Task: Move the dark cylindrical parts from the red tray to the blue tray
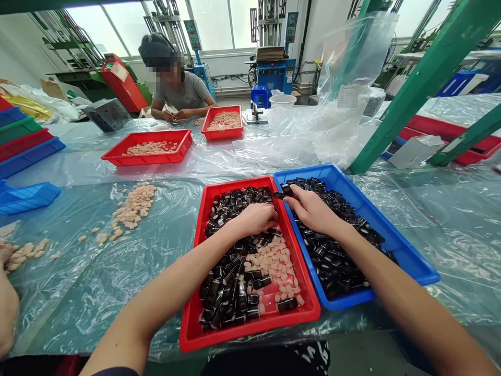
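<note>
A red tray (195,329) in front of me holds several small black caps (227,292) and a patch of pale pink pieces (276,263). My left hand (256,218) rests in this tray, fingers curled down into the black caps; what it grips is hidden. To its right a blue tray (410,258) is full of black caps (332,261). My right hand (309,206) lies over the blue tray's far left part, its fingers pinched on one black cap (282,192) at the tray's edge.
Clear plastic sheeting (78,292) covers the table. Loose pink pieces (133,206) lie at the left. Two more red trays (148,149) (222,125) of pink pieces stand farther back, near a seated person (176,89). Green frame bars (415,89) rise at the right. Another person's hand (8,308) is at the left edge.
</note>
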Tool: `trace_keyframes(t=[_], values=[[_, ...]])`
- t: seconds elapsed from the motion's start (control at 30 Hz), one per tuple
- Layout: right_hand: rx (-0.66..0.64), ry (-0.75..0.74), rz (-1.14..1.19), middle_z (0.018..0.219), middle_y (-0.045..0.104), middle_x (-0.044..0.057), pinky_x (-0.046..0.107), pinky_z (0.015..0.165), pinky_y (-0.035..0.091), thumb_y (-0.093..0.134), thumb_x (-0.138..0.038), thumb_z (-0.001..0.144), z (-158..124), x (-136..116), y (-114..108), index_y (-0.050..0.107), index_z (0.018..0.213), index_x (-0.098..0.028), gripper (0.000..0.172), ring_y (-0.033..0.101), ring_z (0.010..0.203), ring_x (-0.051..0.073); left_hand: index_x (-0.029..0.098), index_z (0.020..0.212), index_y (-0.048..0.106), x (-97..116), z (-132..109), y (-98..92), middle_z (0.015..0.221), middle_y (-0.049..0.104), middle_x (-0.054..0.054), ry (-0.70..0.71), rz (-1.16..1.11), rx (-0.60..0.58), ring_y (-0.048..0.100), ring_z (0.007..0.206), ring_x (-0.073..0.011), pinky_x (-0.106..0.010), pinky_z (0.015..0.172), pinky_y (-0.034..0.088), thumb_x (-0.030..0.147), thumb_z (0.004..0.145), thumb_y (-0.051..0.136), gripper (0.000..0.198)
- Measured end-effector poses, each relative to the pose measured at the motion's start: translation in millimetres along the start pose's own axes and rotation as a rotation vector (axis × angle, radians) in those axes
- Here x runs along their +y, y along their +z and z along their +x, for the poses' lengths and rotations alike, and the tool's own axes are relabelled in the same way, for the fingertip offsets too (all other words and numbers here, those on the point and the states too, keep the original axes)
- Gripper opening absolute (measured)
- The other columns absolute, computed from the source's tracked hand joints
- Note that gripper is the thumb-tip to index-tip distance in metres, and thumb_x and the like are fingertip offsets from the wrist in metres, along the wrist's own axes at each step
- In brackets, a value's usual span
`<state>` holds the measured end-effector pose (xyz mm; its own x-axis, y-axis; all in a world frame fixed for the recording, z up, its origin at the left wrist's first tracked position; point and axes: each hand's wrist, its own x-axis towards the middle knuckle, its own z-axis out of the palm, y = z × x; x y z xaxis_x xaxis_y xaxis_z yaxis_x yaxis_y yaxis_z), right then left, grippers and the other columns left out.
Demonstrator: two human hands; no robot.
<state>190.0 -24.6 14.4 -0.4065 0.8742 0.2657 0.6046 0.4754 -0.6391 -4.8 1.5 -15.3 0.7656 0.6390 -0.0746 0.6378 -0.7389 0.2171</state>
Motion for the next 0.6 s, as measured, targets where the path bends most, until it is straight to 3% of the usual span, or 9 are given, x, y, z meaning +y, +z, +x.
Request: trace_keyframes(t=[0.33,0.5,0.6], values=[[0.007,0.000,0.007,0.063,0.048,-0.002,0.027,0.055,0.028,0.040,-0.033,0.097,0.0,-0.8,-0.5,0.037,0.078,-0.023,0.021,0.040,0.054,0.014,0.013,0.082,0.066,12.2,1.0,3.7,0.094,0.069,-0.012,-0.048,0.021,0.065,0.068,0.086,-0.0240,-0.032,0.074,0.053,0.016,0.088,0.052,0.016],[0.021,-0.005,0.016,0.062,0.047,-0.003,0.026,0.055,0.027,0.040,-0.032,0.097,0.2,0.5,-0.1,0.036,0.078,-0.023,0.021,0.039,0.053,0.014,0.014,0.089,0.063,8.9,-1.3,-8.7,0.087,0.069,-0.006,-0.083,-0.073,0.222,0.065,0.080,-0.0187,-0.029,0.073,0.050,0.018,0.089,0.052,0.012],[0.012,0.000,0.022,0.062,0.047,-0.004,0.026,0.055,0.027,0.041,-0.031,0.098,0.6,1.7,0.0,0.037,0.080,-0.023,0.020,0.040,0.054,0.014,0.014,0.094,0.061,5.8,-3.2,-18.8,0.083,0.067,-0.004,-0.136,-0.248,0.386,0.060,0.071,-0.0143,-0.025,0.065,0.047,0.024,0.094,0.047,0.018]])
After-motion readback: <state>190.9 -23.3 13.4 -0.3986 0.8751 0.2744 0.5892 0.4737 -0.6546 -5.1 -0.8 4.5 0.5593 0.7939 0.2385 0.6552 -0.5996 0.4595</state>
